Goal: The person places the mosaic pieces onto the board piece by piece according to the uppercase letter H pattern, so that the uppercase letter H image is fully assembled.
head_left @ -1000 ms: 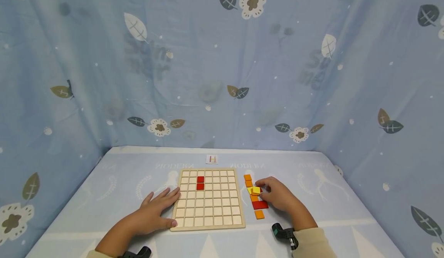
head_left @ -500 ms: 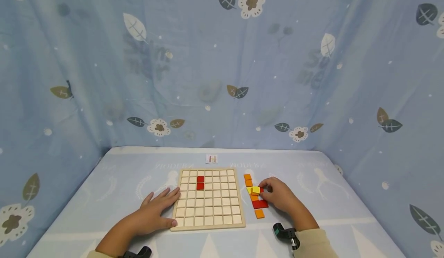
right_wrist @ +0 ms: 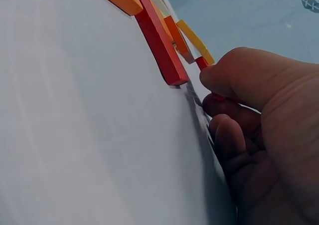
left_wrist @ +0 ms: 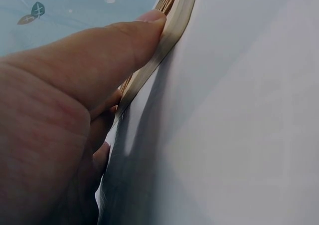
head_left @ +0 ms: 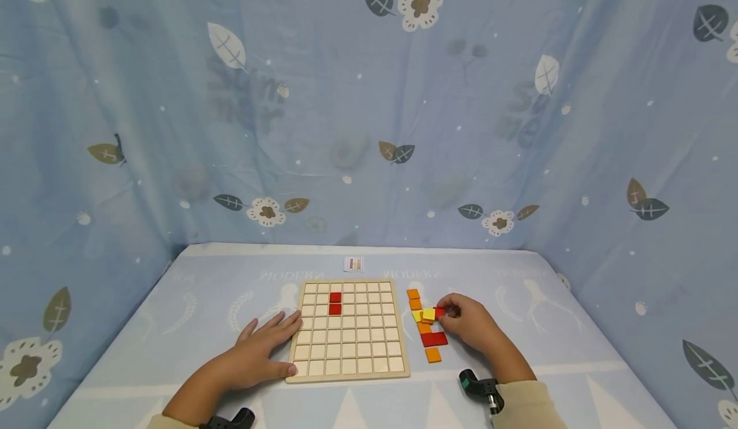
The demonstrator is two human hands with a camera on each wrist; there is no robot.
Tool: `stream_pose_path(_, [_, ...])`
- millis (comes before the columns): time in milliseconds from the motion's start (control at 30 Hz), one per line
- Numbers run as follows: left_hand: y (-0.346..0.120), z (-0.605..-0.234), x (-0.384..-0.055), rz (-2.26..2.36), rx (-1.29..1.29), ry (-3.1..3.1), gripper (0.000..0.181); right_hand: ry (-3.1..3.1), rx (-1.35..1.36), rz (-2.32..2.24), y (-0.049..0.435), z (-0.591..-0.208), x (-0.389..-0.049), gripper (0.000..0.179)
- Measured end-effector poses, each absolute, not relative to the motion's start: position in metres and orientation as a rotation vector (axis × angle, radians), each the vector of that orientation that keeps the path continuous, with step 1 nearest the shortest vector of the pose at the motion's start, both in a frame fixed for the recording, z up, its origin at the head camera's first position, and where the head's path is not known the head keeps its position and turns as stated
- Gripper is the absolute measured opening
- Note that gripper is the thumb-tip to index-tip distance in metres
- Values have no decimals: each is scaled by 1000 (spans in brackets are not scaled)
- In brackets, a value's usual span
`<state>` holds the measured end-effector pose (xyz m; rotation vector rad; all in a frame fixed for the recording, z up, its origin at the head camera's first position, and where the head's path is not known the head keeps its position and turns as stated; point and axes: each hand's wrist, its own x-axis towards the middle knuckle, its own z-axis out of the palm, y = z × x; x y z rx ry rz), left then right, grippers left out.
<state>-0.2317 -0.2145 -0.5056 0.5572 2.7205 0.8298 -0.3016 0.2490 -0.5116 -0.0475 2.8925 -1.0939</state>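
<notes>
A wooden grid board [head_left: 348,335] lies on the table, with two red square tiles [head_left: 336,308] in neighbouring cells of its third column. My left hand [head_left: 262,352] rests with fingers spread against the board's left edge; in the left wrist view the thumb [left_wrist: 119,45] lies on the wooden rim [left_wrist: 172,33]. Right of the board, my right hand [head_left: 469,323] pinches a red tile [head_left: 439,312] between thumb and finger. In the right wrist view, only a bit of that red tile [right_wrist: 201,63] shows past the thumb. Right beside it a yellow tile [head_left: 428,314] sits atop an orange one.
Several orange tiles [head_left: 433,355] and a red piece [head_left: 434,339] lie in a loose column between board and right hand. A small printed card [head_left: 354,264] lies behind the board. A patterned blue curtain [head_left: 369,128] surrounds the table.
My right hand has shifted slightly to the right, and the red tile in its pinch shows more beside the yellow tile. The left hand stays on the board's edge.
</notes>
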Motion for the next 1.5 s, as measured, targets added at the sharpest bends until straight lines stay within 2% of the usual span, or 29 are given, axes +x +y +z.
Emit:
stream_pose_path(500, [-216,-507,-232,826,579,2726,99,2908,30,-1160,246,-507,-300,24])
stream_pose_path(767, [-214,-503,-234,829,563,2714,100,2893,6,-1251,227,-501,-302,25])
stream_pose_path(1200, [-214,-506,-233,804,551,2713,100,2838,-245,-1308,170,-491,-306,20])
stream_pose_path(1367, [-214,-504,-232,824,547,2714,99,2799,-391,-1325,139,-487,-306,31])
stream_pose_path(1500, [-214,-504,-231,830,551,2716,99,2752,-478,-1322,118,-487,-304,28])
